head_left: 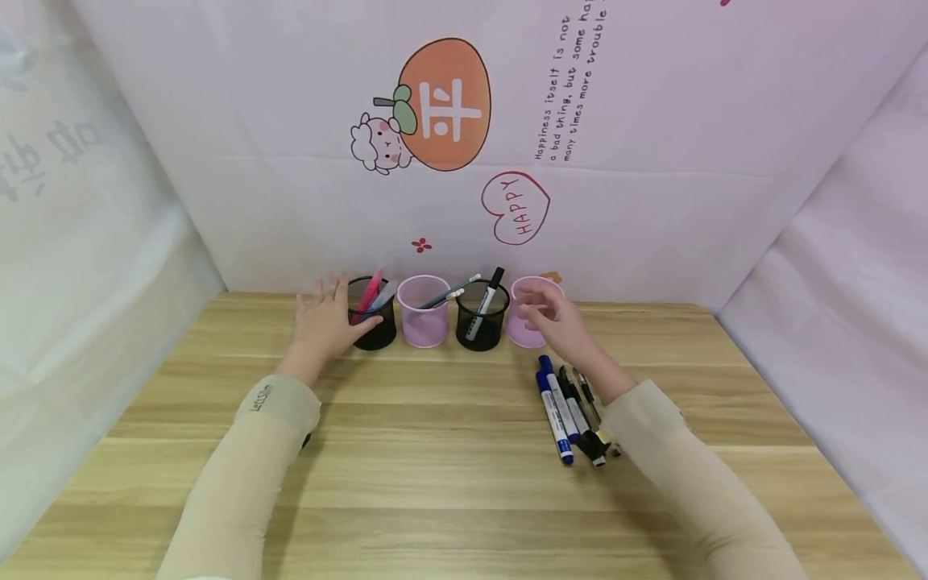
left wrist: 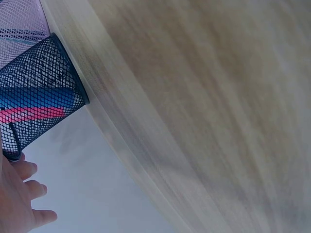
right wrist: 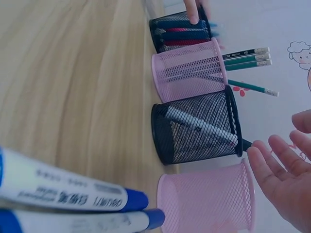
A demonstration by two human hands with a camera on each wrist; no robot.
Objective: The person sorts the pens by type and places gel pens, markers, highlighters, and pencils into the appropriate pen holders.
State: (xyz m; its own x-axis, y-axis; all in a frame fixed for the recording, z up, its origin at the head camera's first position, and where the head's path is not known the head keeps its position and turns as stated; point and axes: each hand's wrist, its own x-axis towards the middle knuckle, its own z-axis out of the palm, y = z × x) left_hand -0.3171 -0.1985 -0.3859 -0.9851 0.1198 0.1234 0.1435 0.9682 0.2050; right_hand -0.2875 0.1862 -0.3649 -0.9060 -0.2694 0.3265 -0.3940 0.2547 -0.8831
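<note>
My left hand (head_left: 322, 324), fingers spread, is at the left side of the leftmost black mesh pen cup (head_left: 374, 337). Its thumb lies across the cup's front, and a pink pen (head_left: 368, 295) stands inside. Over the rightmost pink mesh cup (head_left: 524, 330) is my right hand (head_left: 561, 329), its fingers loosely bent and nothing in them. Between these stand another pink cup (right wrist: 187, 73) with several green and dark pencils (right wrist: 245, 62), and a second black cup (head_left: 479, 337) holding a black-capped marker (head_left: 488, 300).
Near my right forearm lie blue-capped whiteboard markers (head_left: 554, 417) beside several black pens (head_left: 570, 392). The row of cups stands along the wooden table's (head_left: 420, 483) back edge, against a printed white backdrop (head_left: 290, 185). A small dark thing (head_left: 307, 441) peeks out beside the left sleeve.
</note>
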